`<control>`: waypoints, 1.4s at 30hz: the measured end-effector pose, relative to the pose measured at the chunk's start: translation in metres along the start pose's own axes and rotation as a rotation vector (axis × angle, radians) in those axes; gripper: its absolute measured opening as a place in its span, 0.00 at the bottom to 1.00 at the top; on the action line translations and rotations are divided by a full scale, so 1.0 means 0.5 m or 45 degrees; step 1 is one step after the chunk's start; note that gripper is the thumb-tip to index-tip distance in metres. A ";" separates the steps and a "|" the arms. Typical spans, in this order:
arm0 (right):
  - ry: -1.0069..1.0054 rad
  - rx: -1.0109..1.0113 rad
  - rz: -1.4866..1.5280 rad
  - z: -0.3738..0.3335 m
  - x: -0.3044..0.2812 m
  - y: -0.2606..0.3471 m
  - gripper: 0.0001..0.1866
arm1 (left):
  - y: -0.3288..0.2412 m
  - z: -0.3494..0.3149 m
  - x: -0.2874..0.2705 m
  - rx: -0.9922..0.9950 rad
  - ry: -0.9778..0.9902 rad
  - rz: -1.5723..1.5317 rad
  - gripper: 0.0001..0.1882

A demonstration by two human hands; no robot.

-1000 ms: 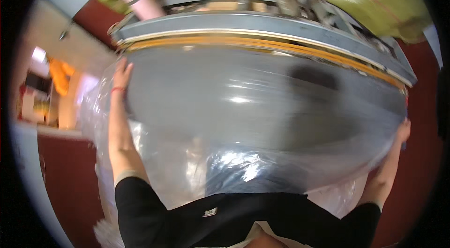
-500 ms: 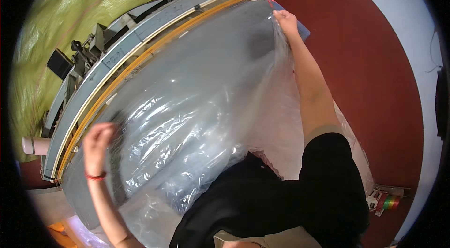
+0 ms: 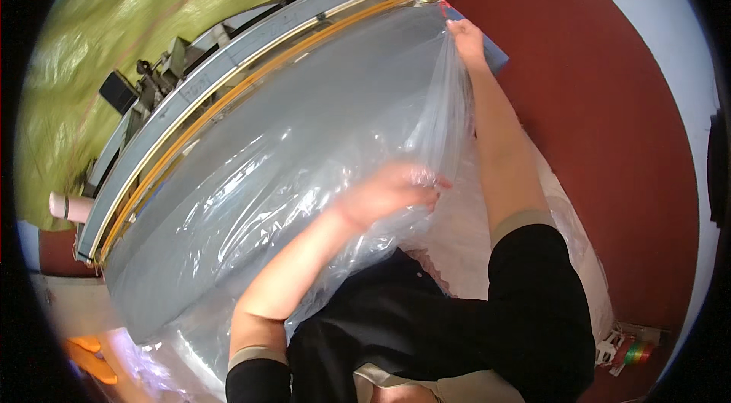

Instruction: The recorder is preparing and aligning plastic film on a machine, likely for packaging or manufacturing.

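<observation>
A large clear plastic sheet (image 3: pixel 259 167) lies creased and shiny over a grey tabletop (image 3: pixel 335 60). At the far right corner my right hand (image 3: pixel 466 39) is closed on the sheet's gathered edge, and the plastic hangs in folds below it. My left hand (image 3: pixel 396 191) is over the sheet's right part, near those folds. Motion smears its fingers, so whether it touches or grips the plastic cannot be told.
A long grey metal machine beam (image 3: pixel 251 45) with an orange strip (image 3: pixel 251 83) borders the table's far side. Yellow-green sheeting (image 3: pixel 152 0) lies beyond. A pink cylinder (image 3: pixel 70 207) sits at the left end, and colourful rolls (image 3: pixel 636 350) lie on the red floor (image 3: pixel 579 114).
My left hand has swept from the table's left side across the sheet to the right. My right hand keeps its hold at the far corner. The view has shifted slightly.
</observation>
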State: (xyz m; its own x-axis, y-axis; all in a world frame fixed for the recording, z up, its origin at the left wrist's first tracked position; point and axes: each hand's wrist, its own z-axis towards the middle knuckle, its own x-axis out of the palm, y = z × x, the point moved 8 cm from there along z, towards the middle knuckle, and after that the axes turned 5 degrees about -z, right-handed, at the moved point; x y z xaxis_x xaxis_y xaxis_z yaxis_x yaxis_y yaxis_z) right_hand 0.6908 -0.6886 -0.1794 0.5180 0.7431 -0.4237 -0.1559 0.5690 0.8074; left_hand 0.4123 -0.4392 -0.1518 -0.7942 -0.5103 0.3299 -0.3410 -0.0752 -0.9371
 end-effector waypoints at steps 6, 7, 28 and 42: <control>-0.045 -0.230 -0.417 -0.002 -0.053 0.011 0.15 | -0.163 -0.378 0.018 0.971 0.362 0.149 0.16; 0.061 -0.124 -0.227 -0.006 0.011 0.031 0.17 | -0.182 -0.481 0.024 0.980 0.028 0.270 0.16; 0.034 -0.185 -0.578 0.082 -0.013 -0.101 0.21 | -0.241 -1.095 -0.005 -0.666 -1.855 2.885 0.19; 0.135 -0.204 -0.541 0.102 0.015 -0.128 0.21 | 0.051 -1.200 -0.189 -0.474 -1.964 1.190 0.15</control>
State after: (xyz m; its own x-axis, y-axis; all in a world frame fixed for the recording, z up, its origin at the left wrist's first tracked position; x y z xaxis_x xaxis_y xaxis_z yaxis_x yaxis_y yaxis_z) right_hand 0.7476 -0.7375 -0.2131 0.4767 0.4594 -0.7495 -0.0806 0.8719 0.4831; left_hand 0.1767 0.1213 -0.1382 0.2719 -0.5230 -0.8078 -0.3629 0.7217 -0.5895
